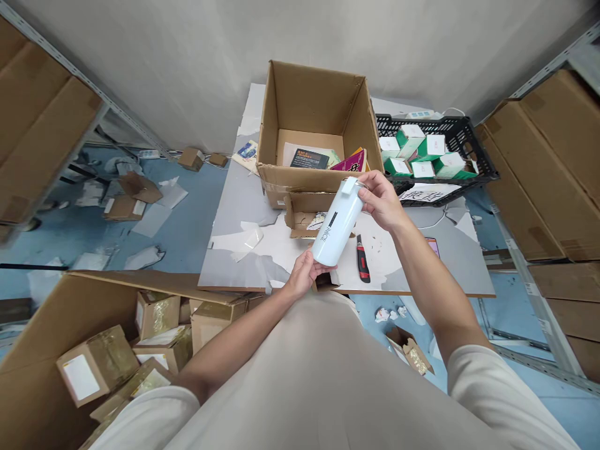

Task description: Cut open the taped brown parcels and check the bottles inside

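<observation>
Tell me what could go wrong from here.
The pale blue bottle, held tilted with the left hand at its base and the right hand by its lid, might slip if either grip loosens.

The utility knife lies near the front edge of the table, so a stray nudge could send it off.

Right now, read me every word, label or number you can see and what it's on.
"NICE", apparently: on the pale blue bottle.
Paper sign on the black crate: large characters, too unclear to read.
Books, green-and-white boxes, parcel labels: too small or blurred.
</observation>
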`<state>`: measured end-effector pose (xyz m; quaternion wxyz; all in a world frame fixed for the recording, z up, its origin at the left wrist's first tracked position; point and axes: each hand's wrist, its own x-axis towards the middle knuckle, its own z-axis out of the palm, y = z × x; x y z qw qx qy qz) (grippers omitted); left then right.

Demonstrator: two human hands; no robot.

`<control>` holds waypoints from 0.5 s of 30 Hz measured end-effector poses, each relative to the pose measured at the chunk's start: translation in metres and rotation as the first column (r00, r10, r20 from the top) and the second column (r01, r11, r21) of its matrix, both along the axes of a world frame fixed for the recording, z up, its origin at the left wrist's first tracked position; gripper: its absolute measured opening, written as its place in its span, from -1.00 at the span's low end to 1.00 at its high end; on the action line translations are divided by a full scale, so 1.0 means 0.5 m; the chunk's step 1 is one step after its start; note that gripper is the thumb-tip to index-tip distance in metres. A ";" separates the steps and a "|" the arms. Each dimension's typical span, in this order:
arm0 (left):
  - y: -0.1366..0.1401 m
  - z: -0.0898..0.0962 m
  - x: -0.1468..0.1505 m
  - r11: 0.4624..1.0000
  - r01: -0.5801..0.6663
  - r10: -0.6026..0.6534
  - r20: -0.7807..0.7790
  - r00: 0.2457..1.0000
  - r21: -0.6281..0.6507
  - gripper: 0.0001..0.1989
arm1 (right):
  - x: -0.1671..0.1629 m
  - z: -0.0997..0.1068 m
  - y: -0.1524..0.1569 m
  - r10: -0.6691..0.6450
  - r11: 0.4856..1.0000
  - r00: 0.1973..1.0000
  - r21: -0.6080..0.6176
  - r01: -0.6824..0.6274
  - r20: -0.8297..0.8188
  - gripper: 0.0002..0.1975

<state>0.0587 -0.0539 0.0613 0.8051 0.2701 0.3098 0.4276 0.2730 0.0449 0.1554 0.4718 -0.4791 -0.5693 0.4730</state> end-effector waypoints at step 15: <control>0.004 -0.043 -0.073 0.718 0.460 0.085 -0.722 0.687 0.523 0.01 | 0.077 0.013 -0.115 -0.056 0.973 0.935 0.231 -0.028 0.350 -0.41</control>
